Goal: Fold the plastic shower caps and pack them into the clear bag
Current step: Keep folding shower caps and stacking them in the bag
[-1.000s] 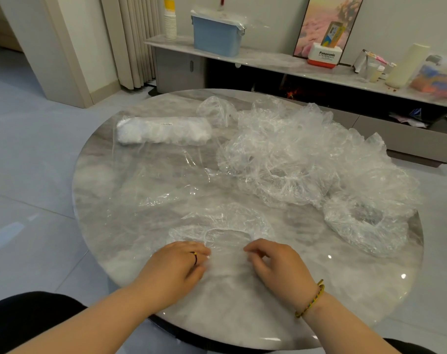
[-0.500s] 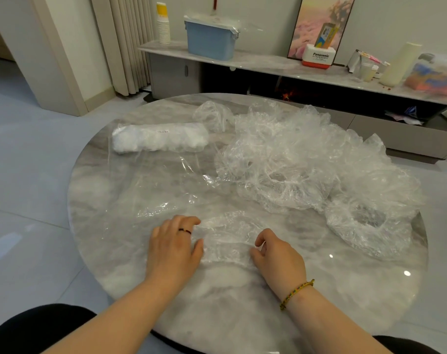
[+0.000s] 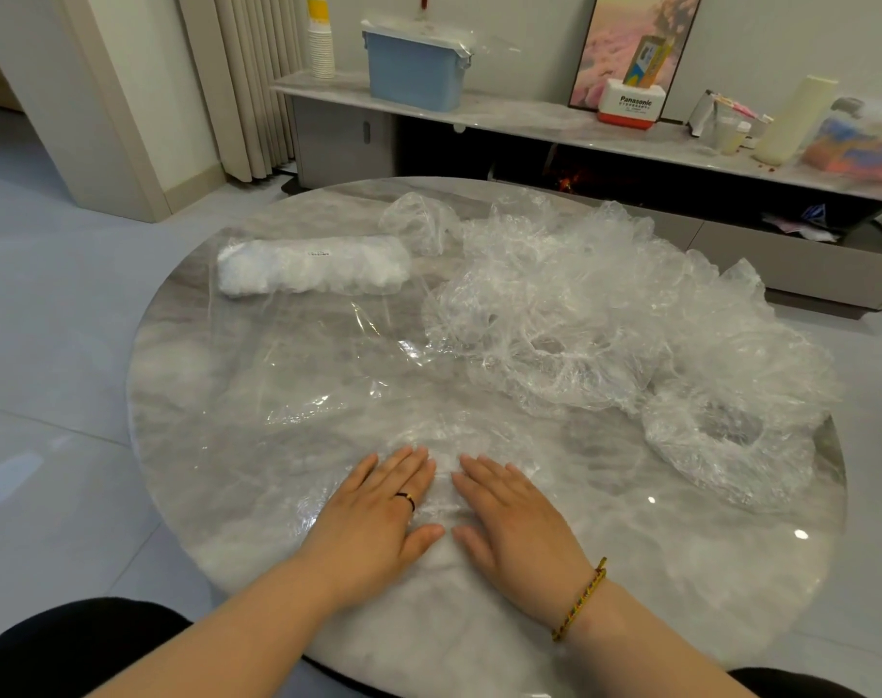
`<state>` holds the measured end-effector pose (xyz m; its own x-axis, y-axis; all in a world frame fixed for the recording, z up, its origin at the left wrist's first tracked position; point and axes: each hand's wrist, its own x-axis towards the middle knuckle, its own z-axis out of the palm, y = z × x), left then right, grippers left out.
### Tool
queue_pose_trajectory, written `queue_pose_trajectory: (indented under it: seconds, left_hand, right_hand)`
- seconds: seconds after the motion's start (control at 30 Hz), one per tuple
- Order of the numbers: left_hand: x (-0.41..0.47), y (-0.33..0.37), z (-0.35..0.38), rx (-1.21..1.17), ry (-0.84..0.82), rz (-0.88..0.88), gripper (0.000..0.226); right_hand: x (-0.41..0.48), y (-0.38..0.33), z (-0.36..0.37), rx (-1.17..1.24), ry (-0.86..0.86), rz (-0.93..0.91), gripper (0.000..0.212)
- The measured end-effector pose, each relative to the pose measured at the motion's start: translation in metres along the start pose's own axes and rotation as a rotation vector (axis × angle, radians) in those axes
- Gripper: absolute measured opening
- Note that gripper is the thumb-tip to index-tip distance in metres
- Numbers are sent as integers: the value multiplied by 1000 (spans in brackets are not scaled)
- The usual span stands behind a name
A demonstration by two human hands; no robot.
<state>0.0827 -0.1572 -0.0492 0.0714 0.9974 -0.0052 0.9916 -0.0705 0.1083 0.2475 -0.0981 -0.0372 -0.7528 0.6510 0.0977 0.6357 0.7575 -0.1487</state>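
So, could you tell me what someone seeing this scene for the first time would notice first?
Most likely the big crumpled pile of clear shower caps filling the far right of the round marble table. Next come the left hand and right hand, pressed flat side by side on one flattened cap near the front edge. At the far left lies a clear bag holding a white bundle.

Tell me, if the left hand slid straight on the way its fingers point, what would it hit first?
The left hand lies flat on a crumpled shower cap, so more of that cap comes first. Beyond it, probably the loose cap heap, though depth is hard to judge.
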Motion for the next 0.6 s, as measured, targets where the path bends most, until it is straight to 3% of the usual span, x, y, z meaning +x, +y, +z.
queue_pose_trajectory:
  seconds: [0.1, 0.2, 0.43, 0.5, 0.6]
  left_hand:
    - [1, -2, 0, 6, 29, 32, 77]
    - [1, -2, -2, -71, 48, 74, 55]
    - [2, -11, -15, -127, 193, 25, 52]
    - [0, -13, -19, -177, 246, -11, 50]
    - [-4, -20, -21, -599, 138, -240, 41]
  right_hand:
    - [0, 4, 3, -5, -15, 1, 49]
    - [4, 4, -2, 17, -11, -1, 44]
    - [3, 19, -25, 91, 23, 170, 46]
    - [3, 25, -33, 273, -59, 242, 40]
    - [4, 30, -48, 588, -86, 346, 24]
